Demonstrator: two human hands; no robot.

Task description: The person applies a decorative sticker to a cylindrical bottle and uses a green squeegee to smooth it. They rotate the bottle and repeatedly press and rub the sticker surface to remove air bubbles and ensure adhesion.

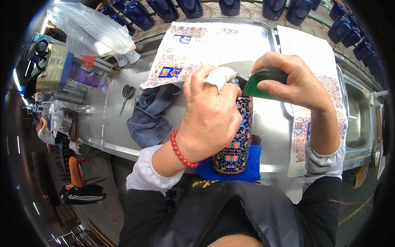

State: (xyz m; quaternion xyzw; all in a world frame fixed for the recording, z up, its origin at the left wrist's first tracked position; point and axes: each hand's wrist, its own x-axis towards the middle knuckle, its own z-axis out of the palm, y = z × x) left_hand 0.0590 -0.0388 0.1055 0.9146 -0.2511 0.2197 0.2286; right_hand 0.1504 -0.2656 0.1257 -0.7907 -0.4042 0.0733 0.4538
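A bottle [233, 153] covered in a colourful floral pattern on dark blue lies on a folded blue cloth [253, 164] in front of me. My left hand [207, 111], with a red bead bracelet on its wrist, is closed around the neck end of the bottle and hides much of it. A crumpled white cloth [222, 77] is bunched at the same fingers. My right hand [298, 82] grips a curved green scraper [267, 84] between thumb and fingers, its edge close to the bottle's neck.
Printed pattern sheets [205, 49] lie on the metal worktop, with more sheets [306, 45] at the right. A grey-blue towel [152, 115] and scissors [127, 96] rest at the left. Dark blue bottles [164, 9] line the back. A sink [357, 119] is far right.
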